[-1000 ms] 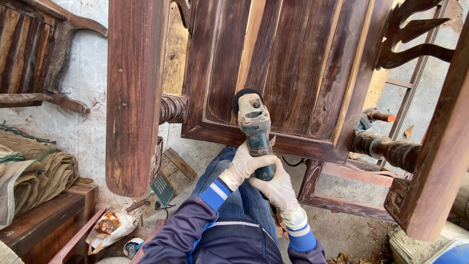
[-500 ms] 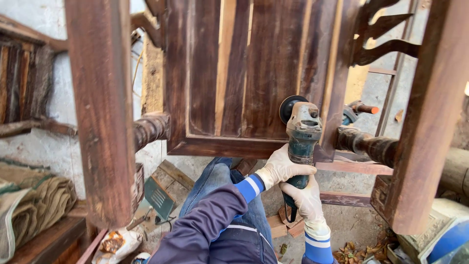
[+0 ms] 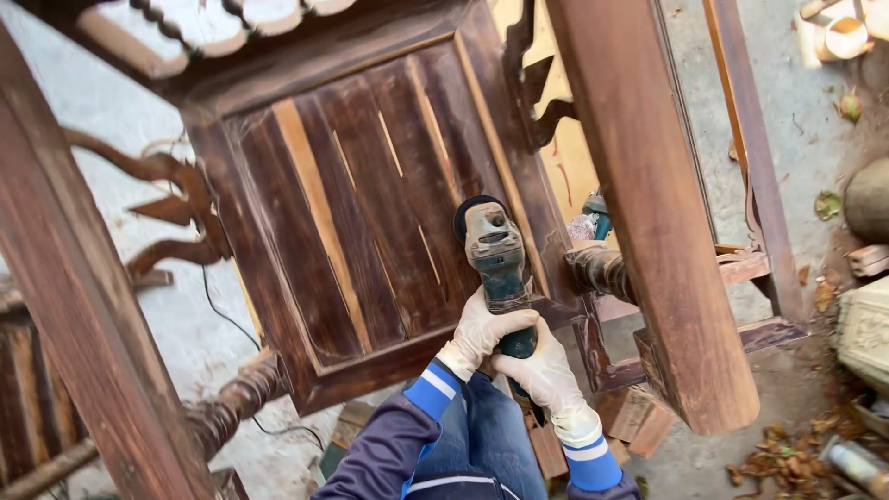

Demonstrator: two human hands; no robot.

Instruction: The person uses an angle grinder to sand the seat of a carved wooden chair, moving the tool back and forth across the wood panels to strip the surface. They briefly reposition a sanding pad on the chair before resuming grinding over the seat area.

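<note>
At centre frame, I see an angle grinder (image 3: 495, 255) gripped in both gloved hands: my left hand (image 3: 482, 335) wraps the teal body high up, my right hand (image 3: 546, 375) closes around the rear of the handle below it. The disc end rests against, or just beside, the lower right of a dark slatted wooden panel (image 3: 361, 204); actual contact cannot be confirmed. I judge the tool rigid, fairly heavy and prone to kick, so it is best held by the body and rear handle, away from the guard. A thick square post (image 3: 648, 204) crowds the right side, with a turned rail (image 3: 597, 268) just beside the grinder head. A second post (image 3: 74, 324) fills the lower left. Wood blocks (image 3: 639, 417) and dry leaves (image 3: 778, 458) litter the concrete floor (image 3: 796, 148) at lower right.
</note>
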